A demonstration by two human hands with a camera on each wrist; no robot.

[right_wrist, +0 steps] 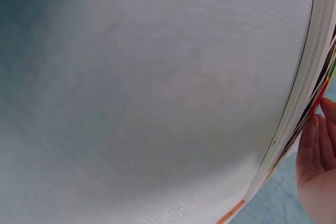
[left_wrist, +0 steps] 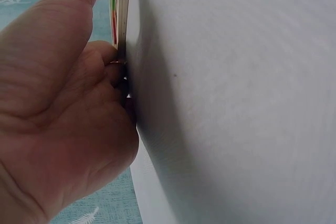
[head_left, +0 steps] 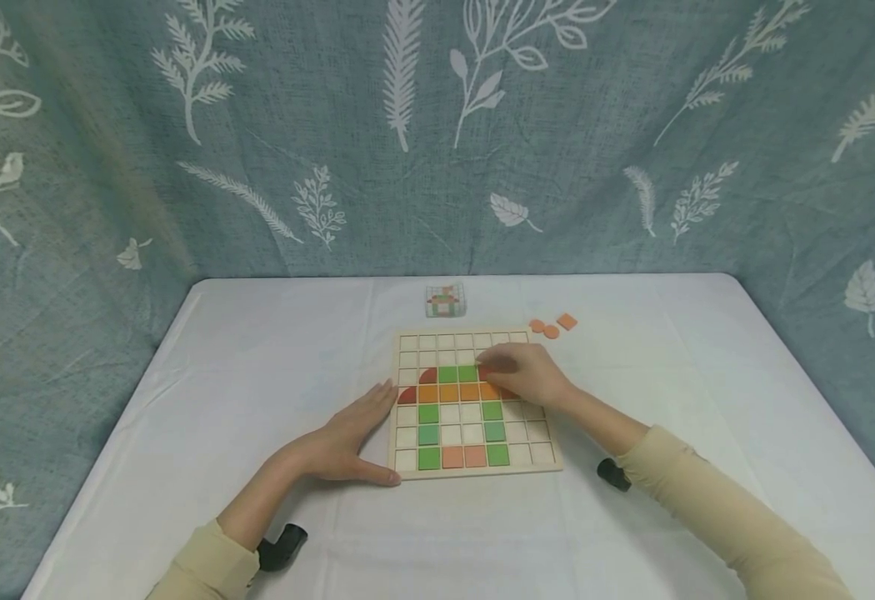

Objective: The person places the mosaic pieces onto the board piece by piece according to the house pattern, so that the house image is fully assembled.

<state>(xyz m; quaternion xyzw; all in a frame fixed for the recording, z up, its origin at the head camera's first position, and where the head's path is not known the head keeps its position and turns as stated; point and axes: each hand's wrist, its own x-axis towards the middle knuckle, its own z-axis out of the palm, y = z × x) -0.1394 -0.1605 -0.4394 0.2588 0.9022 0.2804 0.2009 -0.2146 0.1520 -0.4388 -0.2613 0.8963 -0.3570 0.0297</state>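
A wooden grid board lies on the white table, with green, orange, red and salmon tiles in several squares. My left hand rests against the board's left side, fingers stretched along the edge and thumb at the near left corner. In the left wrist view the left palm stands beside the board's edge. Over the board's right half, my right hand pinches a red tile at the right end of the green row. The right wrist view has the right fingertips at a red tile, partly hidden.
Behind the board stands a small pattern card. Two round orange pieces and an orange square lie past its far right corner. Dark wrist devices sit by both forearms. A blue leaf-print curtain hangs behind.
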